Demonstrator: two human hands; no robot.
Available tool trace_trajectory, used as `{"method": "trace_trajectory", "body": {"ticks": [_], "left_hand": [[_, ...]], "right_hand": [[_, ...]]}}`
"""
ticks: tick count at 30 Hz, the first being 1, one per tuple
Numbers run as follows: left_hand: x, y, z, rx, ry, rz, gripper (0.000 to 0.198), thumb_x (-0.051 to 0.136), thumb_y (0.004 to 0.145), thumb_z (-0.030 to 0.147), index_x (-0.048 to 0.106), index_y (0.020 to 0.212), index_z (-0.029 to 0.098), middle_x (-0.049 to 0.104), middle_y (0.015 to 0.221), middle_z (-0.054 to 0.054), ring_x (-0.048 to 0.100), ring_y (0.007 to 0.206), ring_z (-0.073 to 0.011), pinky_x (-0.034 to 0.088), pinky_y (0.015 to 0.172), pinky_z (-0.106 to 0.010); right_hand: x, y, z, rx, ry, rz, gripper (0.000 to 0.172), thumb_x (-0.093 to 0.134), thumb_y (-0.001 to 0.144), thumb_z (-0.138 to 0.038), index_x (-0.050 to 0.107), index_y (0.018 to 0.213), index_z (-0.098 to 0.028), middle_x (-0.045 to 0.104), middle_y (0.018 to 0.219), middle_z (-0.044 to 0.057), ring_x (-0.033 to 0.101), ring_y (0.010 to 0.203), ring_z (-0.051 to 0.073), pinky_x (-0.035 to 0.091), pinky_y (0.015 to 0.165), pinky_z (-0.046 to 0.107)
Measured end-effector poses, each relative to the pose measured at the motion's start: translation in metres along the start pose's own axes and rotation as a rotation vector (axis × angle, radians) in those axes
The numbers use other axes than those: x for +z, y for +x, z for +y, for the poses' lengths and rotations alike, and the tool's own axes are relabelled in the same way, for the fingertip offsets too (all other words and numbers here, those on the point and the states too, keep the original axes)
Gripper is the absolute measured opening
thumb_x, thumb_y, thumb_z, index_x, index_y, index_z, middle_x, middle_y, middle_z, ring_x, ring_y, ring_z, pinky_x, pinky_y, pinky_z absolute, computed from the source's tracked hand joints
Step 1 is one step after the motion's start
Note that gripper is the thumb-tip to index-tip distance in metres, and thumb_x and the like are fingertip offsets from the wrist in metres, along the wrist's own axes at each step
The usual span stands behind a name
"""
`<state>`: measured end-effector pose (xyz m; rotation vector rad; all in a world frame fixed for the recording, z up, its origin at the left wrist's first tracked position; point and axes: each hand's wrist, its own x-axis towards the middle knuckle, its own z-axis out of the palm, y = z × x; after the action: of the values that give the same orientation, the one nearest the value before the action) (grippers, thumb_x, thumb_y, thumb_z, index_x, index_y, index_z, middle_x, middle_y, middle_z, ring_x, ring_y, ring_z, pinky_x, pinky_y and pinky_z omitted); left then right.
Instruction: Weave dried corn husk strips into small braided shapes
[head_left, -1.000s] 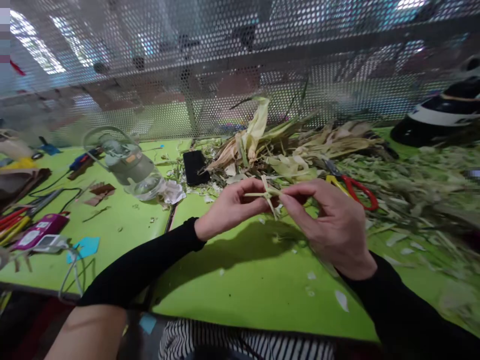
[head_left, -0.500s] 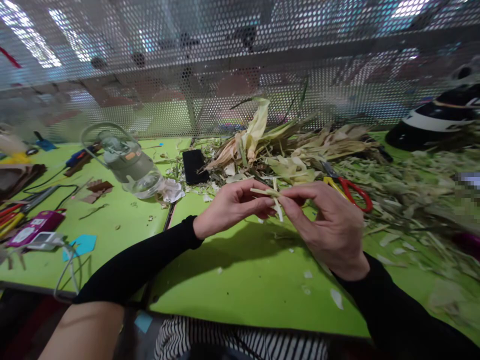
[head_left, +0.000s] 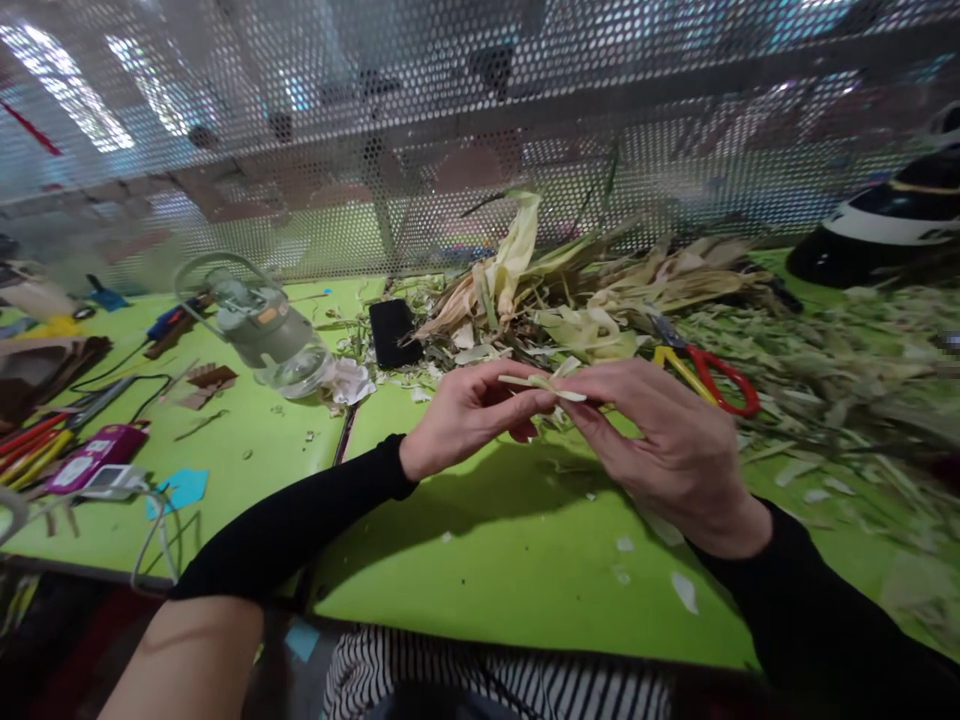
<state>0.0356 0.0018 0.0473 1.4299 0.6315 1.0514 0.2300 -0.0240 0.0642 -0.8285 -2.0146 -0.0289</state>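
Pale corn husk strips (head_left: 568, 394) cross each other between my two hands, above the green table (head_left: 480, 580). My left hand (head_left: 480, 405) pinches them from the left with thumb and forefinger. From the other side, my right hand (head_left: 664, 445) grips the same strips, its fingertips almost touching the left ones. Part of the strips is hidden by the fingers. Just beyond the right hand lie scissors (head_left: 739, 385) with red and yellow handles. Behind the hands is a heap of dry corn husks (head_left: 517, 270).
A clear bottle with a green lid (head_left: 274, 335) and a black phone (head_left: 395, 333) stand and lie at the left back. Husk scraps (head_left: 847, 390) cover the right side. Farther left are a purple device (head_left: 97, 460) and tools. A perforated metal screen (head_left: 420, 130) closes the back.
One strip end that pointed down toward me now lies across to the right, near the right fingertips. Both hands keep their pinch. The whole view has shifted slightly.
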Motion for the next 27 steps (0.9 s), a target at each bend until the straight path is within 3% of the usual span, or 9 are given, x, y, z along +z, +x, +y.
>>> {"method": "trace_trajectory", "body": {"ticks": [5, 8, 11, 13, 18, 22, 27], "left_hand": [[0.0006, 0.0018, -0.0024, -0.071, -0.064, 0.044, 0.046, 0.083, 0.075, 0.057, 0.062, 0.086, 0.018, 0.07, 0.07, 0.002, 0.052, 0.05, -0.0041, 0.043, 0.05, -0.02], [0.0014, 0.0015, -0.0025, -0.107, -0.079, 0.064, 0.039, 0.081, 0.076, 0.05, 0.058, 0.083, 0.018, 0.067, 0.068, 0.005, 0.044, 0.048, -0.0022, 0.035, 0.047, -0.019], [0.0022, 0.0004, -0.0025, -0.141, -0.085, 0.067, 0.029, 0.074, 0.08, 0.042, 0.057, 0.082, 0.019, 0.066, 0.069, 0.005, 0.04, 0.047, -0.002, 0.03, 0.047, -0.019], [0.0025, 0.0001, -0.003, -0.155, -0.081, 0.062, 0.023, 0.071, 0.08, 0.036, 0.056, 0.082, 0.019, 0.066, 0.069, 0.005, 0.039, 0.048, -0.0021, 0.029, 0.048, -0.019], [-0.0004, 0.0022, -0.0023, -0.147, 0.004, 0.028, 0.016, 0.072, 0.076, 0.026, 0.059, 0.079, 0.018, 0.06, 0.065, 0.007, 0.042, 0.054, -0.0029, 0.033, 0.053, -0.019], [-0.0042, 0.0042, 0.0025, -0.279, 0.064, -0.065, 0.023, 0.077, 0.077, 0.032, 0.06, 0.082, 0.017, 0.064, 0.068, 0.005, 0.043, 0.053, -0.0025, 0.031, 0.051, -0.018], [-0.007, 0.004, 0.0042, -0.228, 0.039, -0.089, 0.034, 0.077, 0.083, 0.036, 0.06, 0.106, 0.019, 0.063, 0.07, 0.006, 0.053, 0.054, -0.0045, 0.036, 0.05, -0.019]], "right_hand": [[0.0055, 0.0001, 0.0026, 0.024, 0.039, -0.011, 0.014, 0.069, 0.093, -0.02, 0.074, 0.097, -0.033, 0.078, 0.093, 0.004, 0.074, 0.085, 0.025, 0.061, 0.079, 0.045], [0.0093, -0.0014, 0.0045, 0.165, 0.143, -0.003, 0.005, 0.074, 0.092, -0.03, 0.072, 0.096, -0.032, 0.076, 0.09, 0.003, 0.072, 0.08, 0.023, 0.061, 0.074, 0.041], [0.0085, -0.0013, 0.0052, 0.344, 0.283, 0.013, 0.027, 0.078, 0.088, -0.044, 0.07, 0.11, -0.031, 0.073, 0.098, 0.003, 0.07, 0.081, 0.021, 0.061, 0.069, 0.037], [0.0063, 0.0005, 0.0047, 0.41, 0.319, -0.02, 0.034, 0.078, 0.087, -0.047, 0.069, 0.114, -0.028, 0.073, 0.1, 0.005, 0.07, 0.083, 0.02, 0.061, 0.069, 0.035], [0.0024, 0.0044, 0.005, 0.427, 0.253, -0.151, 0.013, 0.072, 0.093, -0.038, 0.072, 0.091, -0.025, 0.072, 0.08, 0.002, 0.065, 0.068, 0.017, 0.055, 0.06, 0.031], [0.0025, 0.004, 0.0087, 0.501, 0.331, -0.254, 0.018, 0.072, 0.092, -0.041, 0.07, 0.086, -0.024, 0.068, 0.071, -0.001, 0.059, 0.059, 0.014, 0.046, 0.05, 0.027], [0.0049, 0.0048, 0.0088, 0.551, 0.358, -0.196, 0.017, 0.071, 0.091, -0.038, 0.068, 0.085, -0.023, 0.064, 0.068, -0.002, 0.049, 0.051, 0.01, 0.037, 0.044, 0.024]]}}
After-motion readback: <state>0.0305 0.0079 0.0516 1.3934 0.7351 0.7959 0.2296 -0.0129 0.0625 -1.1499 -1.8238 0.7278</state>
